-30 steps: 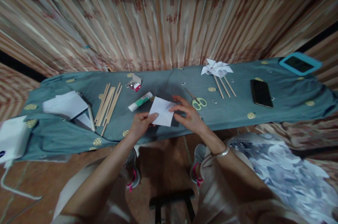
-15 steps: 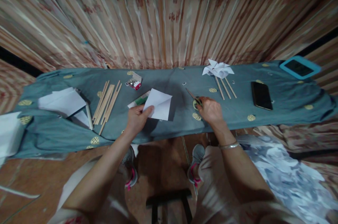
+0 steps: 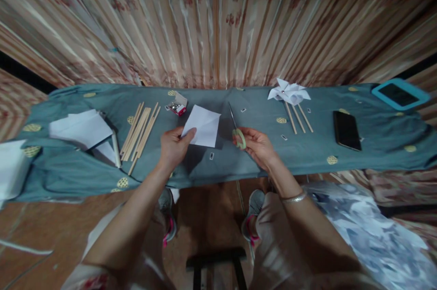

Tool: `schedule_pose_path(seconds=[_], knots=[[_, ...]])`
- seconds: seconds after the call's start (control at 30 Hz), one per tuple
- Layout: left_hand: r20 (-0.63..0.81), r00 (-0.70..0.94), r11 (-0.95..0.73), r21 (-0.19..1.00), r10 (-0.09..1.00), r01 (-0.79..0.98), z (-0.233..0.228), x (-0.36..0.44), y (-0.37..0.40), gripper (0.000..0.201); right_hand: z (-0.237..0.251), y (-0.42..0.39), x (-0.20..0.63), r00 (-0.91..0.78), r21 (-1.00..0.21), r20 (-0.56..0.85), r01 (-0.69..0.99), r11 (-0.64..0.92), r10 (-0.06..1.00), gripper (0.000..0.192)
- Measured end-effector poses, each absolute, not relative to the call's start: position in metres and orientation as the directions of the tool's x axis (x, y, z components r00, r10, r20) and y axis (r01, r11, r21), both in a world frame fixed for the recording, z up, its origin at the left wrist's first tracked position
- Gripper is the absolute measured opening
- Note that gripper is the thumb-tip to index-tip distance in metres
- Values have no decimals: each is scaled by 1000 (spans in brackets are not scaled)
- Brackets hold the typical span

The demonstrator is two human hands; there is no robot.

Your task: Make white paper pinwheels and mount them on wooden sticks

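My left hand (image 3: 175,146) is closed on a white square of paper (image 3: 204,125), thumb on top near its left corner. A faint crease runs across the sheet. In my right hand (image 3: 254,143) is a pair of scissors (image 3: 240,138) with pale green handles, blades pointing up and away, a little to the right of the paper and apart from it. Beyond my left hand lies an opened small box of metal pins (image 3: 178,104). Several wooden sticks (image 3: 140,133) lie in a bunch left of my left hand.
White paper pinwheels (image 3: 289,93) on sticks lie at the back right, near a black phone (image 3: 347,130) and a blue-framed tablet (image 3: 400,93). Paper sheets (image 3: 82,128) rest at the left of the cloth-covered table (image 3: 256,165). Below is a dark stool (image 3: 215,258).
The scissors have moved left, closer to the paper, and their blades have turned more upright. The paper is raised slightly. The green-and-white packet by my left hand no longer shows.
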State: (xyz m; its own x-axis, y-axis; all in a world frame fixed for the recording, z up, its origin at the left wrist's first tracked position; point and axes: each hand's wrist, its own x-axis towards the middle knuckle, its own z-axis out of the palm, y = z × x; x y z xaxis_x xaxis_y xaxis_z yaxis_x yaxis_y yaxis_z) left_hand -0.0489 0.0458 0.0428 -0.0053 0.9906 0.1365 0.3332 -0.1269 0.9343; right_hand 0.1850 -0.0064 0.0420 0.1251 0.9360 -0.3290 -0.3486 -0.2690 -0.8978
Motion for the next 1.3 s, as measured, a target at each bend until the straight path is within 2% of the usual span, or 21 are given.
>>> schedule_pose_path(seconds=[0.23,0.43,0.6,0.8,0.97,1.07,1.3], knots=[[38,-3,-37,990,999,137,41,-38,42,20,43,-6,157,113,-848,-315,-479,-226,943,56],[-66,42,66,998,997,13,37,-25,35,27,39,1,142,205,-818,-282,-562,-123,937,43],[-124,69,127,991,990,-36,37,-21,33,30,42,4,138,219,-810,-261,-579,-90,940,45],[-194,89,208,957,977,-203,38,-19,32,29,40,7,141,254,-855,-292,-501,-133,922,38],[-256,165,302,854,953,-423,39,-11,25,33,36,9,139,292,-854,-295,-507,-115,910,39],[-292,207,356,810,934,-465,38,-6,21,36,36,8,136,283,-856,-277,-507,-102,918,39],[-378,44,335,752,925,-568,46,-18,36,13,40,-2,140,102,-926,-225,-333,-180,969,47]])
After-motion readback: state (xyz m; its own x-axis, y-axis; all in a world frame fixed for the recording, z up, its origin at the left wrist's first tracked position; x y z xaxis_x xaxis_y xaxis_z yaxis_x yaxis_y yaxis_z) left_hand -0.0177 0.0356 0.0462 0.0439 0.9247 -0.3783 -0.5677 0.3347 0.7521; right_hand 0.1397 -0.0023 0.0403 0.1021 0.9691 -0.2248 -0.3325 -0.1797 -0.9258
